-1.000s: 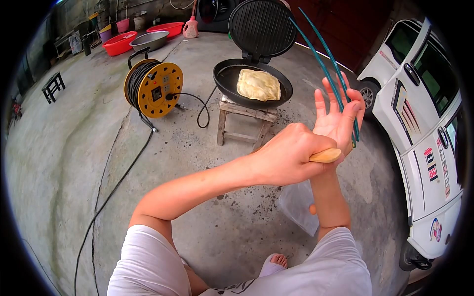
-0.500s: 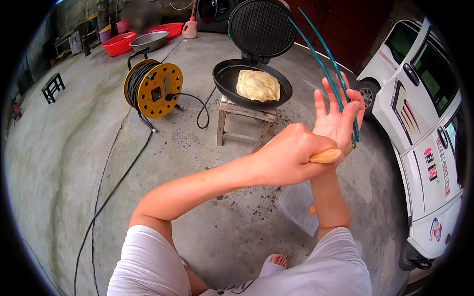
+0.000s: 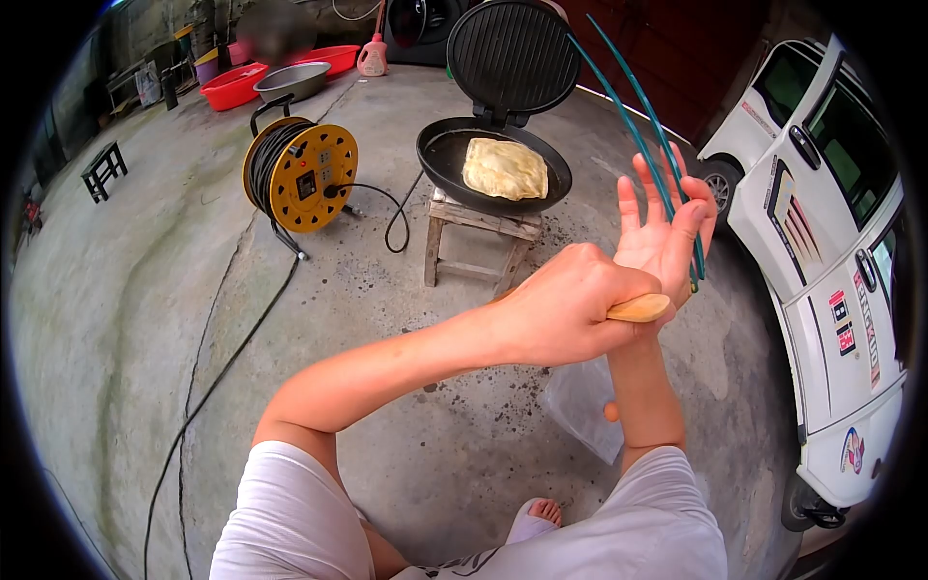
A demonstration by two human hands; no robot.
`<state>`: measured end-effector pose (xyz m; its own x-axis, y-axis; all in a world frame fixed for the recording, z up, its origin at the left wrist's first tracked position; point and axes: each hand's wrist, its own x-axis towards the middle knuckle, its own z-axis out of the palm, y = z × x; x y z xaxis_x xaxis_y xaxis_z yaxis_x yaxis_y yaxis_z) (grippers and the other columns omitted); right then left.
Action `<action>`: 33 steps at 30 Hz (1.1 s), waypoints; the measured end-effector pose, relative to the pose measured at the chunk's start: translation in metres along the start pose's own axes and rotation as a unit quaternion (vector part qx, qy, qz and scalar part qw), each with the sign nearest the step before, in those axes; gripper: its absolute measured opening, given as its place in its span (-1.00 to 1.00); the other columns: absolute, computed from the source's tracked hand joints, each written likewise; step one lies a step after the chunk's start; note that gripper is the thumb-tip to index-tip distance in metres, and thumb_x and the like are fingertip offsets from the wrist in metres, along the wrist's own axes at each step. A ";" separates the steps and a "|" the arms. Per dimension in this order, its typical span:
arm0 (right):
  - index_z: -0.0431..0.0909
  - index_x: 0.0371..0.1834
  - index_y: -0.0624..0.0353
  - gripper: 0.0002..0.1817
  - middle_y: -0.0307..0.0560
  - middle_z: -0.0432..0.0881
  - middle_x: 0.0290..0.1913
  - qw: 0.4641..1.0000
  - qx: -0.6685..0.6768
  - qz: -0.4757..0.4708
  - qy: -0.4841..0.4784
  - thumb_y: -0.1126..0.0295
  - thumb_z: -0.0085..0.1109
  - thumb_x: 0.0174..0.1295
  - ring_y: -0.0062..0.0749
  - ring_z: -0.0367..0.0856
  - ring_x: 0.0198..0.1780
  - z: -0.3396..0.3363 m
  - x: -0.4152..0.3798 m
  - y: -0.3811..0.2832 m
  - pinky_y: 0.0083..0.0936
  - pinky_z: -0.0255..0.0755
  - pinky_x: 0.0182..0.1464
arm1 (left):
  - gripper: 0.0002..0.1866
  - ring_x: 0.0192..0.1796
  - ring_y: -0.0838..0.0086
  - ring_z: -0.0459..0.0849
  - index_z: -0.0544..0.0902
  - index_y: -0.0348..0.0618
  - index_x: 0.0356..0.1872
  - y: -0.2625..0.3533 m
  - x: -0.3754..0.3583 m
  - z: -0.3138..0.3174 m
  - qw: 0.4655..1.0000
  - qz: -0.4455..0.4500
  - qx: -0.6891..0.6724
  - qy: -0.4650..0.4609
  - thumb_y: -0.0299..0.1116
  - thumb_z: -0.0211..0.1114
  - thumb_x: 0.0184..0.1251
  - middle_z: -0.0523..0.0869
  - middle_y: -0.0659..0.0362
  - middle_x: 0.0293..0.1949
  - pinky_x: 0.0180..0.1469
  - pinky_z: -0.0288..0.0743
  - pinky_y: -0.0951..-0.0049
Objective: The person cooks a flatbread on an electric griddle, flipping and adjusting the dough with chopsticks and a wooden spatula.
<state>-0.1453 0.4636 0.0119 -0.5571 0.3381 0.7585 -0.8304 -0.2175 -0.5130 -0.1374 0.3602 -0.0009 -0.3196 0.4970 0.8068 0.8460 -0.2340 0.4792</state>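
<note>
My left hand [image 3: 590, 304] is closed round a wooden utensil [image 3: 640, 308], whose rounded end sticks out beside my right wrist; most of it is hidden. Long green chopsticks [image 3: 646, 121] rest between the thumb and fingers of my right hand [image 3: 667, 227], pointing up and away, with its other fingers spread. The left fist overlaps the right wrist. Beyond the hands, a golden flatbread [image 3: 506, 169] lies in the black electric pan [image 3: 440, 155], its ridged lid [image 3: 512, 58] raised. The pan stands on a wooden stool [image 3: 478, 224].
A yellow cable reel [image 3: 309, 179] stands left of the stool, its black cable crossing the floor. A clear plastic bag [image 3: 580, 406] lies below my right forearm. A white vehicle [image 3: 822, 319] is at right. Basins [image 3: 232, 87] and a small dark stool [image 3: 103, 172] are farther back.
</note>
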 end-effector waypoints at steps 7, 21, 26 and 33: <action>0.32 -0.03 0.07 -0.70 0.02 0.32 0.24 1.000 0.004 -0.001 -0.001 0.10 -0.19 0.40 -0.21 0.43 0.15 0.000 0.000 -0.001 -0.25 0.30 0.17 | -0.69 -0.71 0.28 0.42 0.41 -0.20 -0.64 0.001 0.000 0.001 1.000 -0.001 -0.002 -0.001 -0.30 0.23 0.23 0.38 0.11 -0.78 -0.60 0.24 0.39; 0.32 -0.01 0.01 -0.67 0.04 0.36 0.21 1.000 -0.004 -0.004 -0.006 0.05 -0.11 0.36 -0.09 0.38 0.18 -0.002 0.001 -0.002 -0.14 0.23 0.21 | -0.91 -0.58 0.12 0.57 0.55 -0.20 -0.54 0.006 0.002 -0.002 1.000 -0.018 0.001 -0.015 -0.43 0.25 0.01 0.54 0.00 -0.66 -0.50 0.40 0.27; 0.32 -0.01 0.02 -0.67 0.03 0.37 0.21 1.000 -0.003 -0.002 -0.005 0.05 -0.10 0.36 -0.10 0.38 0.17 -0.001 0.000 -0.002 -0.15 0.24 0.21 | -0.93 -0.57 0.13 0.58 0.56 -0.20 -0.53 0.006 0.001 -0.002 1.000 -0.018 -0.002 -0.014 -0.44 0.25 0.01 0.55 0.00 -0.65 -0.50 0.41 0.27; 0.33 -0.01 0.02 -0.68 0.02 0.37 0.20 1.000 0.001 -0.002 -0.004 0.06 -0.09 0.35 -0.10 0.39 0.17 -0.002 0.001 -0.003 -0.15 0.24 0.21 | -0.94 -0.57 0.13 0.58 0.57 -0.20 -0.52 0.007 0.002 -0.001 1.000 -0.015 -0.007 -0.010 -0.45 0.25 0.00 0.55 0.00 -0.65 -0.50 0.41 0.27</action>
<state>-0.1435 0.4659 0.0132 -0.5542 0.3319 0.7633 -0.8324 -0.2188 -0.5092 -0.1327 0.3589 0.0042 -0.3355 0.5199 0.7856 0.8306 -0.2301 0.5071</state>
